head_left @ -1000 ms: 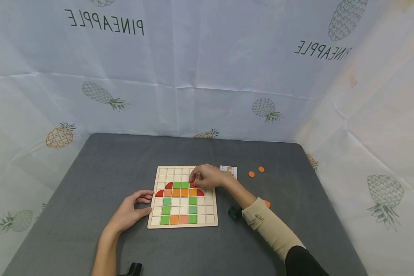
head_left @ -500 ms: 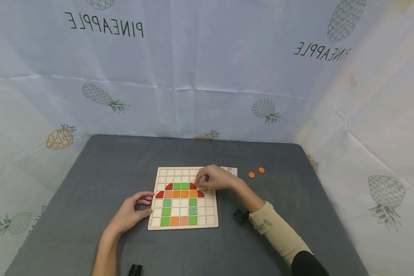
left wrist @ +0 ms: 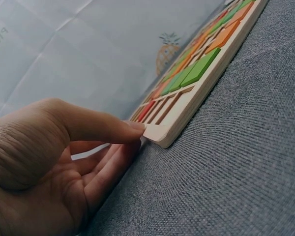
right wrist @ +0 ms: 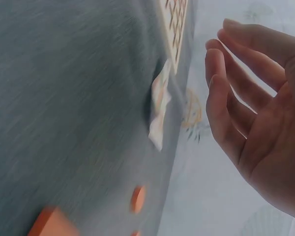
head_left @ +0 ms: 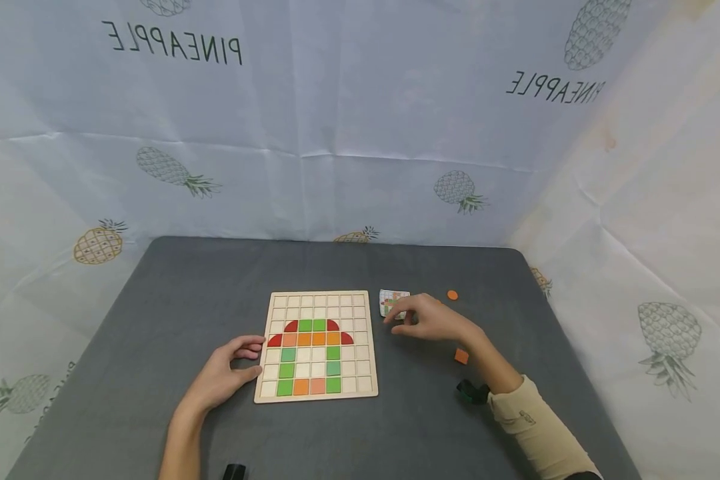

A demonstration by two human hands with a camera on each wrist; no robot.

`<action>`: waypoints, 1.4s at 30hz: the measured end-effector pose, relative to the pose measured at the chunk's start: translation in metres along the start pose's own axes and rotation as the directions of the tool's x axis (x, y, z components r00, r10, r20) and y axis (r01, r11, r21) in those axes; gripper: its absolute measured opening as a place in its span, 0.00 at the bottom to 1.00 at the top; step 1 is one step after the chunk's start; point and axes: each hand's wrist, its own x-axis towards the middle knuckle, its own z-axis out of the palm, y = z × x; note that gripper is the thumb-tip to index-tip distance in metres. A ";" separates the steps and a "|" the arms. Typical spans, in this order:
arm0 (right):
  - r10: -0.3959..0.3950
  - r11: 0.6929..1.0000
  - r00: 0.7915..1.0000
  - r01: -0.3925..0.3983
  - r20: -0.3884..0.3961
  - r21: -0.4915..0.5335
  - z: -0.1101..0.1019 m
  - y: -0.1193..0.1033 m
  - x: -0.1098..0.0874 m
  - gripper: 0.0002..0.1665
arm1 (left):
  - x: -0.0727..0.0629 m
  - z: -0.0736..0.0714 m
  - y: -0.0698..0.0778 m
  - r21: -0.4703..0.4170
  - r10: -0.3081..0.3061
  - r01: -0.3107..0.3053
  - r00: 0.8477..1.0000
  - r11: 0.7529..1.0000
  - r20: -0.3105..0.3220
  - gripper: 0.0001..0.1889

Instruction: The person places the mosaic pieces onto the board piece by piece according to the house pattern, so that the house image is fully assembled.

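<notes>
A square wooden grid board [head_left: 360,353] lies on the dark table, with red, green, teal and orange pieces set in its cells as a mushroom-like figure. Along the board's left edge rests my left hand [head_left: 225,373]; in the left wrist view its thumb [left wrist: 130,129] touches the board's corner, the fingers loosely bent. My right hand [head_left: 432,319] hovers right of the board, close to a small patterned card [head_left: 390,295]. The right wrist view shows this hand [right wrist: 265,108] with loosely bent fingers and nothing between them.
An orange disc [head_left: 453,295] lies beyond my right hand; another is mostly hidden behind it. An orange square block [head_left: 461,356] sits near the right forearm. A black device [head_left: 473,392] is at the right wrist. Pineapple-print cloth [head_left: 336,120] hangs behind the table.
My right hand has released the red quarter-round piece at the upper right of the figure and moved right, off the board. The card and orange block now show. My left hand stays at the edge.
</notes>
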 end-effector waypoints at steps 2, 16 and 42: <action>0.004 1.000 1.000 -0.004 -0.003 0.005 0.000 0.006 -0.013 0.13 | 0.000 0.000 0.000 -0.001 0.001 -0.001 1.000 1.000 -0.002 0.30; 0.143 0.981 0.990 -0.144 0.020 0.129 -0.001 0.039 -0.096 0.20 | -0.003 -0.001 -0.001 0.006 0.009 -0.009 1.000 1.000 -0.005 0.31; 0.187 0.980 0.980 -0.181 -0.070 0.086 0.000 0.066 -0.123 0.14 | -0.001 -0.001 -0.001 -0.005 0.027 -0.027 1.000 1.000 0.002 0.30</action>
